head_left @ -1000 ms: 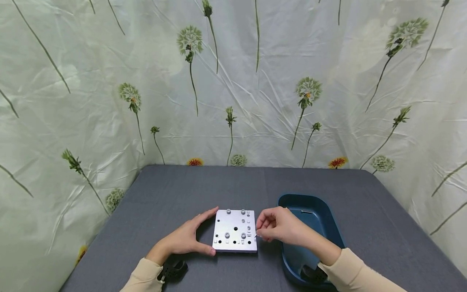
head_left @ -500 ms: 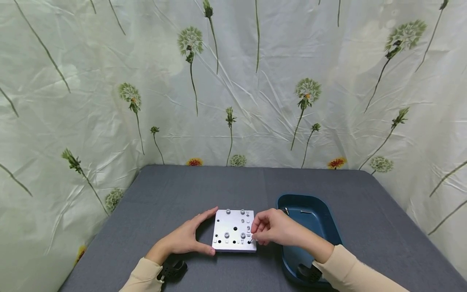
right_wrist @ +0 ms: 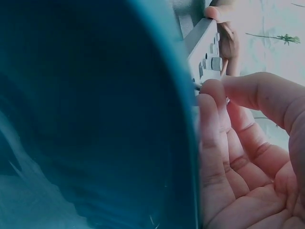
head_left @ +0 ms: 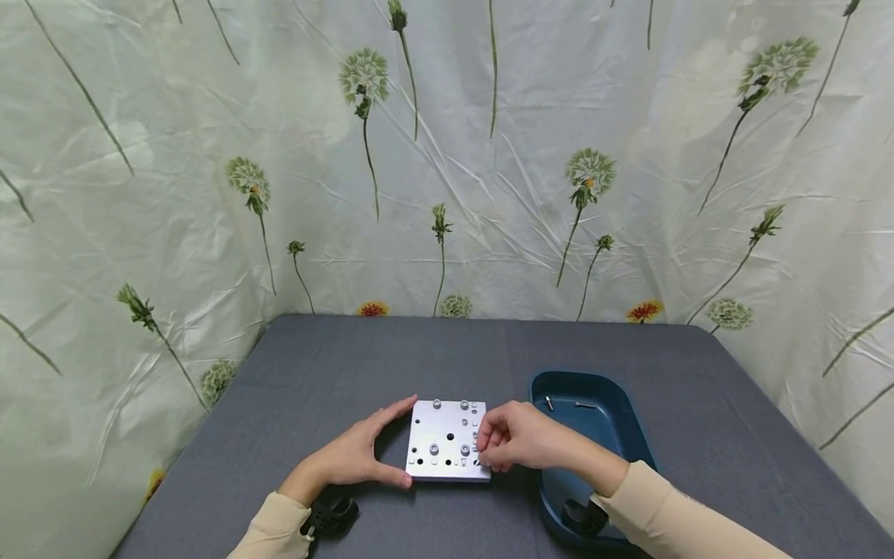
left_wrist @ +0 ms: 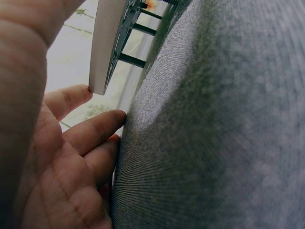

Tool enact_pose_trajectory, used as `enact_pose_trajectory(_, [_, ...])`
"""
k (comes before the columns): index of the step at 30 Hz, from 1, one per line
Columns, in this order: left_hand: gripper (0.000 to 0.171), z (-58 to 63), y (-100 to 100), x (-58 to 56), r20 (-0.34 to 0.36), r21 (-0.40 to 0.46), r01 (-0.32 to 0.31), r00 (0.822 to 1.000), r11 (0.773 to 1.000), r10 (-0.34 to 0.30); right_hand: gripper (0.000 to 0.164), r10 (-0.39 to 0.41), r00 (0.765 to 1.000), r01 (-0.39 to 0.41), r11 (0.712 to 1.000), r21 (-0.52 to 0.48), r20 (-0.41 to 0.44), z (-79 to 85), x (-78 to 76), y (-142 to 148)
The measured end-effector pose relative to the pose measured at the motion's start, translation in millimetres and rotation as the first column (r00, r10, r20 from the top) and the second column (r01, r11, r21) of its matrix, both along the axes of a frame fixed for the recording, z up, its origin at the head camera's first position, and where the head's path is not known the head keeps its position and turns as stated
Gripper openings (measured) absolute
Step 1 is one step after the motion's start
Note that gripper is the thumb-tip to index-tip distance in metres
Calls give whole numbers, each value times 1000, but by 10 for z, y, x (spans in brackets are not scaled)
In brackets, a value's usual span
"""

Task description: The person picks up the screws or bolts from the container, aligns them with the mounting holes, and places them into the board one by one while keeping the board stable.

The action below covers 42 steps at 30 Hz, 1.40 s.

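A square silver plate with holes, raised bolt heads and small inserts lies on the table. My left hand spans its left side, index fingertip at the far corner and thumb at the near corner. The left wrist view shows a fingertip touching the plate edge, with dark ribs beneath it. My right hand pinches a thin metal pin between thumb and finger at the plate's near right corner. Most of the pin is hidden by the fingertips, so its exact kind is unclear.
A dark blue tray stands right of the plate, under my right forearm. In it lie a short screw and a slim metal piece. Grey cloth covers the table; a flowered curtain hangs behind.
My right hand has moved left from beside the plate onto its near right corner, bringing the pin over it. The screw in the tray has come into view. My left hand stays put.
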<state>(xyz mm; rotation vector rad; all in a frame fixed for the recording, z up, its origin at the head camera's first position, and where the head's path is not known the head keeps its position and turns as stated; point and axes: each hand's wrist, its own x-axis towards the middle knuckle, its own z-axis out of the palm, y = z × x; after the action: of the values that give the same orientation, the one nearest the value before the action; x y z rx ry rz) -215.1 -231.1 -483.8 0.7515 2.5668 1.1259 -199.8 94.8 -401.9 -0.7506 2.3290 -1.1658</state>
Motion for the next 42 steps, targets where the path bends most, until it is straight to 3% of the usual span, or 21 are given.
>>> enact_pose_trajectory(25, [119,31,2,21,-5,16,13,1000,1000,-13,4,35,999,-36,999,30,24,-48,1,-61])
enact_pose_trajectory(42, [120,28,9,16,-24,12,11,1000,1000,-11,6,8,1000,-8,999,32,7,69,-32,42])
